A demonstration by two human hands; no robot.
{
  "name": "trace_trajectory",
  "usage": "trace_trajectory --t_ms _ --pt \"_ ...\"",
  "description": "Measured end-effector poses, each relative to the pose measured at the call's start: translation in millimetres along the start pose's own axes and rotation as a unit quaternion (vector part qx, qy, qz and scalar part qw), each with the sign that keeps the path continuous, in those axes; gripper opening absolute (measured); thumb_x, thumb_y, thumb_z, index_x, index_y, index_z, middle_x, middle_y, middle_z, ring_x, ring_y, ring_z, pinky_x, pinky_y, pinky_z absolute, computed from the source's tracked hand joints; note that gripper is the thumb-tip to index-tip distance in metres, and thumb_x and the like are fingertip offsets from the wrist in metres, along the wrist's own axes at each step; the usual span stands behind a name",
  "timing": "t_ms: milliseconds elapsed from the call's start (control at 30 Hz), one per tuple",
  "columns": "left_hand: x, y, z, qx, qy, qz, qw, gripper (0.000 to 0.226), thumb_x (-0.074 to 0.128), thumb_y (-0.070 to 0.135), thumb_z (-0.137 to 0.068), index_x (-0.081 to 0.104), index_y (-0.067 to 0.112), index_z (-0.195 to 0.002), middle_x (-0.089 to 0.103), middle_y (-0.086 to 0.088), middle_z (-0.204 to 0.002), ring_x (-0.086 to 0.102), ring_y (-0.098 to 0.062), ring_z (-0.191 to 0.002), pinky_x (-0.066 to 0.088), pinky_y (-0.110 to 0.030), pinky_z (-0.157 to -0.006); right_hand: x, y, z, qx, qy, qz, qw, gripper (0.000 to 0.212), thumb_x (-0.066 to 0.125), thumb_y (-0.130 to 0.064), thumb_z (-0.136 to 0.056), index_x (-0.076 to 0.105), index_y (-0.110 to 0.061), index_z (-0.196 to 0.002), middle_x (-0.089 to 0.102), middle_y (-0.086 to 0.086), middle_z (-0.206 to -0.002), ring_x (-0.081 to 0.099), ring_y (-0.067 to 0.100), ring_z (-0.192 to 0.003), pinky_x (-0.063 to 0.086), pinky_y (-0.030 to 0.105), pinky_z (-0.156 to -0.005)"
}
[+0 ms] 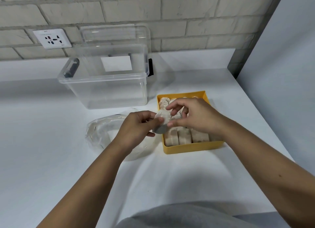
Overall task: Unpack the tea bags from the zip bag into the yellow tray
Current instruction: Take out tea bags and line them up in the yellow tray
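While both my hands, left hand (136,125) and right hand (192,116), are pinching one tea bag (162,118) mid-frame, I'm steadying it over the nearly full yellow tray (192,147) for slotting in.

Zip bag (109,134) left of tray (192,146), tea bags (184,136) in tray, bin (105,77) behind.

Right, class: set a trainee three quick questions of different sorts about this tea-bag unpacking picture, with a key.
1. True or false: the yellow plastic tray already holds tea bags.
2. Which hand is nearest the crumpled clear zip bag: A left, B right?
3. What stands behind the zip bag, by the brick wall?

Key: 1 true, rows of tea bags fill it. 2 A. 3 the clear plastic storage box, lid propped open.
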State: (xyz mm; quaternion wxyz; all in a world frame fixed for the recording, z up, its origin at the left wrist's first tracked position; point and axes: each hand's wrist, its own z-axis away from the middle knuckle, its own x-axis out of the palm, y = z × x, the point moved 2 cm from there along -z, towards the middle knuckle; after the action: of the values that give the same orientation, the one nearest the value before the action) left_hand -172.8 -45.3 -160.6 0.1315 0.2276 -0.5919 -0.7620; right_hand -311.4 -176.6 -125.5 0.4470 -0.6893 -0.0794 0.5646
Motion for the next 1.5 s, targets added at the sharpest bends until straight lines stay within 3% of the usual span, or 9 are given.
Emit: trace_trajectory --t_ms 133,233,367,533,700,867,1033,1200,1500 --pt "11.5 10.8 -2.1 0.025 -0.015 0.026 0.999 0.009 0.072 0.018 -0.089 0.073 0.018 -0.08 0.073 -0.001 -0.075 0.067 -0.007 -0.068 0.056 -0.024 -0.064 -7.1 -8.6 -0.2 -0.015 0.001 0.048 0.999 0.015 0.083 -0.036 -0.071 0.07 -0.031 -0.074 0.066 -0.012 -0.07 0.053 0.0 -0.06 0.042 0.022 -0.059" --pt "15.3 9.7 -0.9 0.021 -0.02 0.037 0.999 0.007 0.072 0.017 -0.089 0.072 0.017 -0.081 0.075 -0.002 -0.078 0.069 -0.008 -0.07 0.054 -0.022 -0.061 -6.7 -1.3 2.1 -0.016 0.009 0.057 0.998 0.022 0.081 -0.036 -0.074 0.066 -0.025 -0.061 0.059 -0.007 -0.06 0.051 0.007 -0.06 0.041 0.031 -0.059" --pt "11.4 -1.5 2.6 0.005 0.0 0.01 1.0 0.003 0.074 0.019 -0.088 0.074 0.016 -0.086 0.075 -0.009 -0.087 0.068 -0.011 -0.071 0.056 -0.029 -0.069 -6.4 23.4 11.7 0.004 0.011 0.104 0.995 0.024 0.076 -0.044 -0.077 0.071 -0.021 -0.077 0.069 -0.007 -0.089 0.057 0.013 -0.088 0.049 0.039 -0.079" --pt "3.3 -14.1 6.0 -0.015 0.01 -0.001 1.0 0.006 0.073 0.02 -0.089 0.076 0.015 -0.09 0.076 -0.007 -0.09 0.069 -0.011 -0.074 0.057 -0.031 -0.072 -0.5 52.4 25.3 0.022 -0.001 0.229 0.973 0.022 0.071 -0.053 -0.078 0.072 -0.032 -0.085 0.035 -0.014 -0.152 0.022 0.018 -0.142 0.019 0.043 -0.11" --pt "2.7 -15.6 4.7 -0.022 0.012 -0.005 1.0 0.006 0.072 0.018 -0.089 0.076 0.014 -0.09 0.076 -0.009 -0.09 0.07 -0.014 -0.075 0.058 -0.031 -0.072 3.4 60.5 26.9 0.061 -0.047 0.246 0.966 0.018 0.068 -0.051 -0.082 0.059 -0.037 -0.075 0.008 -0.016 -0.161 -0.005 0.015 -0.149 -0.005 0.05 -0.117" --pt "4.1 -16.3 1.7 -0.015 0.045 -0.071 0.996 0.017 0.071 0.02 -0.09 0.075 0.019 -0.107 0.075 -0.005 -0.089 0.071 -0.016 -0.075 0.061 -0.03 -0.072 15.7 65.8 23.3 0.057 0.01 0.289 0.956 0.023 0.07 -0.053 -0.077 0.069 -0.034 -0.088 0.019 -0.009 -0.16 0.002 0.016 -0.149 -0.007 0.05 -0.116" --pt "8.5 -12.9 6.1 -0.003 0.023 -0.188 0.982 0.054 0.079 0.036 -0.081 0.061 0.027 -0.131 0.07 0.01 -0.109 0.071 -0.011 -0.074 0.059 -0.03 -0.074 3.2 76.5 43.2 0.049 0.148 0.134 0.979 0.067 0.081 -0.052 -0.067 0.055 -0.036 -0.127 0.041 -0.009 -0.148 0.033 0.012 -0.139 0.02 0.041 -0.114" --pt "18.2 -19.4 7.8 0.004 -0.046 -0.273 0.961 0.104 0.088 0.046 -0.065 0.036 0.026 -0.152 0.049 0.011 -0.142 0.059 -0.003 -0.101 0.045 -0.02 -0.075 0.3 91.3 67.9 0.15 0.091 -0.077 0.981 0.126 0.088 -0.054 -0.052 0.015 -0.034 -0.153 0.024 -0.02 -0.154 0.027 0.002 -0.138 0.028 0.026 -0.108" --pt "23.0 -25.2 1.6 0.044 -0.064 -0.311 0.947 0.096 0.088 0.04 -0.067 0.039 0.028 -0.15 0.052 0.007 -0.137 0.057 -0.004 -0.097 0.04 -0.015 -0.074 9.2 104.5 81.6 0.182 0.097 -0.089 0.974 0.129 0.088 -0.053 -0.05 0.014 -0.03 -0.154 0.033 -0.012 -0.154 0.037 0.013 -0.138 0.034 0.031 -0.111"
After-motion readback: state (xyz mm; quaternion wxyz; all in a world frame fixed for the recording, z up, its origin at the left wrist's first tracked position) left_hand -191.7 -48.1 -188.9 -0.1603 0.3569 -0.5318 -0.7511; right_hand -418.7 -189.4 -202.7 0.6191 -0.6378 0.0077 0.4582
